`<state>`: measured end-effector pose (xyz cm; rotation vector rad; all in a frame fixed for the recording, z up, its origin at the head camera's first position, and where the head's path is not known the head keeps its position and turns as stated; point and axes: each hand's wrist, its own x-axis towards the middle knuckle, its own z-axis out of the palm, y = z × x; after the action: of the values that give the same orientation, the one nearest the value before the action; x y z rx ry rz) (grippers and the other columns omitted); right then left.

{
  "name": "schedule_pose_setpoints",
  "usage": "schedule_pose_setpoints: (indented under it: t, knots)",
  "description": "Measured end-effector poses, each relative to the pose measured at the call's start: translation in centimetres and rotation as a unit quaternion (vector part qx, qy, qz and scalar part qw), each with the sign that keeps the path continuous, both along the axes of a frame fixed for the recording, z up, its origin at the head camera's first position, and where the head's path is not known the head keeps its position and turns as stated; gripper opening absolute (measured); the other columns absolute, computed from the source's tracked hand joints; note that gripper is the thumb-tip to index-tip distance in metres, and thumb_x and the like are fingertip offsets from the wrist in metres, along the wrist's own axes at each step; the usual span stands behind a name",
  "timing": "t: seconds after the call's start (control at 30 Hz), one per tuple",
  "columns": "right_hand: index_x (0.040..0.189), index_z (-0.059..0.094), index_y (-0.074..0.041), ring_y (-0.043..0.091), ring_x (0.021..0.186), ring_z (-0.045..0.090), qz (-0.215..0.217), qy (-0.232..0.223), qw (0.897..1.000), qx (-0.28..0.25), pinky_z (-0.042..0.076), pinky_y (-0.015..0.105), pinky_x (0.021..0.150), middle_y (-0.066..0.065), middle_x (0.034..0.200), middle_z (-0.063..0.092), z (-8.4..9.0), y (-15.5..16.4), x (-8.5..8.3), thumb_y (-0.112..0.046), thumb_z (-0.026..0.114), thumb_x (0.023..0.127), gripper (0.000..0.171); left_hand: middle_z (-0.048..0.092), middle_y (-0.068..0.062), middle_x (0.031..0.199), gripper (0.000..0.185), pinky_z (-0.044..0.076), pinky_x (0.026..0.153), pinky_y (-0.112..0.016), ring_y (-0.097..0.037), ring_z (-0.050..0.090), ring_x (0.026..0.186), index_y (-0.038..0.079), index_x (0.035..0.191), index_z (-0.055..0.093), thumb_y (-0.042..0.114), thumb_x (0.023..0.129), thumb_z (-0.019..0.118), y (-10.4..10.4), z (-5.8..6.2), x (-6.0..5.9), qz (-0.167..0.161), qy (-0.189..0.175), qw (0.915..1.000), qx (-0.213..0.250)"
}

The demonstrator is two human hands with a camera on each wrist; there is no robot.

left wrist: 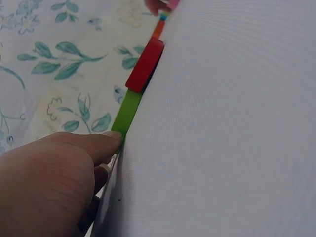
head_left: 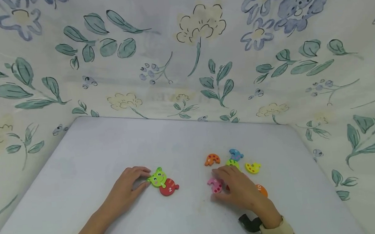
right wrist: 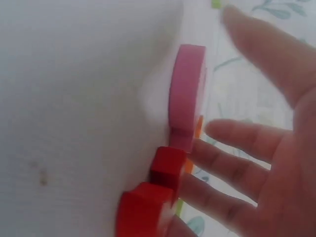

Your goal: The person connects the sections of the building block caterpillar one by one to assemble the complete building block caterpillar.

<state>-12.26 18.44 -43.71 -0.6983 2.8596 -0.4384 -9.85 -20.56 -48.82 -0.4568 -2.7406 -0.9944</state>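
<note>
In the head view my left hand [head_left: 127,189] has its fingertips at the left edge of a bright green caterpillar-head puzzle piece [head_left: 158,179] with a smiling face. That head adjoins a round red piece [head_left: 167,189] marked 2. The left wrist view shows a fingertip against the side of the green piece [left wrist: 127,109]. My right hand [head_left: 236,188] arches over the loose pieces, thumb and fingers spread around a pink spotted piece [head_left: 217,187]. In the right wrist view the thumb stands apart from the pink piece [right wrist: 186,89], and fingers lie close beside a red piece [right wrist: 168,165].
Around the right hand lie an orange spotted piece [head_left: 212,159], a blue piece [head_left: 235,154], a green striped piece [head_left: 232,163], a yellow piece [head_left: 253,168] and an orange piece [head_left: 262,190] marked 10. The white table [head_left: 138,139] meets a flower-patterned cloth [head_left: 174,93] behind.
</note>
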Motion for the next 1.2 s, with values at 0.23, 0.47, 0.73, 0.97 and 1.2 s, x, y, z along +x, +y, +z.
schedule_pose_setpoints:
  t: [0.23,0.47,0.73,0.97,1.2]
  knots:
    - [0.161,0.038,-0.009,0.024,0.11,0.052,0.001,-0.003,1.0,0.01,0.052,0.042,0.091,0.009,0.123,0.058,0.6,-0.6,-1.5,-0.053,0.074,0.094,0.087,0.065,0.013,0.128,0.031,0.049,0.102,-0.041,-0.013,0.055,0.119,0.021,0.117,0.072,0.01,0.091,0.083,0.0,-0.3,-0.3,-0.009,-0.009,0.9998,0.016]
    - [0.161,0.033,0.0,0.025,0.107,0.06,-0.069,-0.083,0.993,0.053,0.055,0.045,0.094,0.023,0.136,0.06,1.3,-1.2,-3.4,-0.055,0.07,0.097,0.092,0.065,0.013,0.129,0.029,0.05,0.103,-0.043,-0.013,0.055,0.12,0.022,0.117,0.072,0.012,0.092,0.082,0.5,-0.4,-0.4,-0.013,-0.019,0.9995,0.02]
    - [0.152,0.048,0.004,0.029,0.108,0.063,-0.093,-0.058,0.992,0.058,0.055,0.05,0.096,0.019,0.131,0.066,1.5,-1.8,-3.1,-0.043,0.07,0.099,0.073,0.065,0.011,0.128,0.03,0.051,0.102,-0.044,-0.014,0.056,0.119,0.02,0.117,0.072,0.012,0.09,0.083,0.5,0.1,-0.2,-0.004,-0.014,0.9999,0.006]
    - [0.107,0.064,-0.006,0.017,0.064,0.052,-0.121,-0.019,0.992,0.006,0.043,0.032,0.056,0.002,0.076,0.053,1.0,-2.6,-3.3,-0.031,0.078,0.095,0.031,0.066,0.01,0.128,0.029,0.05,0.103,-0.045,-0.016,0.056,0.12,0.018,0.116,0.072,0.012,0.091,0.083,0.0,0.0,-0.2,-0.005,-0.014,0.9999,0.004]
    - [0.08,0.059,-0.017,0.015,0.061,0.049,-0.081,-0.015,0.997,-0.008,0.038,0.028,0.054,-0.001,0.071,0.051,0.1,-4.0,-3.5,-0.039,0.078,0.095,0.033,0.066,0.009,0.128,0.029,0.05,0.104,-0.046,-0.017,0.056,0.121,0.018,0.117,0.072,0.012,0.091,0.083,-0.3,-0.1,-0.1,0.002,-0.022,0.9997,0.006]
